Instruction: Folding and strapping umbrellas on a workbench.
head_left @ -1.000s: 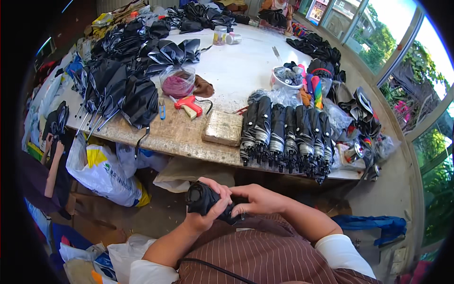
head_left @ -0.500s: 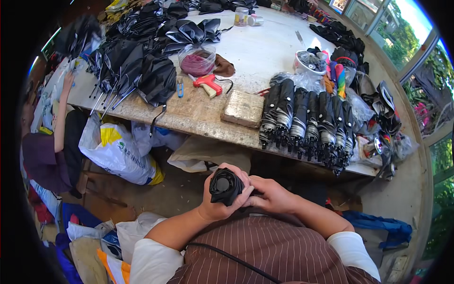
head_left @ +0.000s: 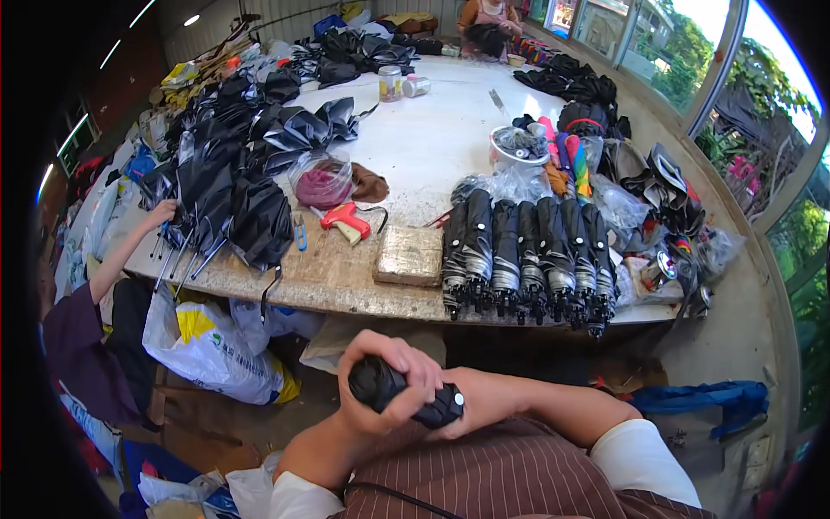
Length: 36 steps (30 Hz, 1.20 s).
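Both hands, left hand (head_left: 389,381) and right hand (head_left: 480,400), grip a folded black umbrella (head_left: 406,394) (right's fingers seemingly wrapped underneath).

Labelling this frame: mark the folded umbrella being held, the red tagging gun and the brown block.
folded umbrella (head_left: 413,400), head view, black canopy.
red tagging gun (head_left: 344,220), head view, body.
brown block (head_left: 409,255), head view, top face.

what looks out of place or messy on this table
Nothing looks broken or spilled. The folded umbrellas lie in a tidy row at the table edge, handles overhanging. The loose black umbrellas at the left are heaped untidily. Both hands, left hand and right hand, grip one folded umbrella.
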Motion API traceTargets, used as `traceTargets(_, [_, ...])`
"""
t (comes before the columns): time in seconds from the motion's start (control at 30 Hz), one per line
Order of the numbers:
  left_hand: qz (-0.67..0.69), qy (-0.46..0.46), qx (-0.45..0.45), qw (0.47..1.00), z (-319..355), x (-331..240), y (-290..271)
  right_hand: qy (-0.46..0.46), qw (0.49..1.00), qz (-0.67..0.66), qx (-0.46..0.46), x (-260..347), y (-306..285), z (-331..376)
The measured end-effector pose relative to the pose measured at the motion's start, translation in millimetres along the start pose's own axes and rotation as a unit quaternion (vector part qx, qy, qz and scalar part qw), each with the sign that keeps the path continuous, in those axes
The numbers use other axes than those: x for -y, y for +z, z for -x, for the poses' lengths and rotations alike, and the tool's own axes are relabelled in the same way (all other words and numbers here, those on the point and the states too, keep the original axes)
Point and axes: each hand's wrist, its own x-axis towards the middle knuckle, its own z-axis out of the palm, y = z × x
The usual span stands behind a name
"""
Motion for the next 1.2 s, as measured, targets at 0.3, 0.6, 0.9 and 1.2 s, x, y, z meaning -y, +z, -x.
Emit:
traceTargets(0.3, [-0.106, 0.006, 0.065, 0.992, 0, 4, 7, -0.055, 0.993, -0.059, 0.087, -48, 3, 12])
traceTargets(0.6, [0.021, -0.122, -0.189, 0.974, 22, 24, -3, 0.014, 1.0, 0.004, -0.02, -58, 2, -3])
traceTargets(0.9, [-0.206, -0.046, -0.17, 0.963, -40, -48, -35, -0.085, 0.96, 0.221, -0.148, -84, -21, -5])
traceTargets(1.2, [-0.529, 0.04, -0.097, 0.842, -129, -94, -90, 0.098, 0.864, 0.364, -0.334, -175, -48, 83])
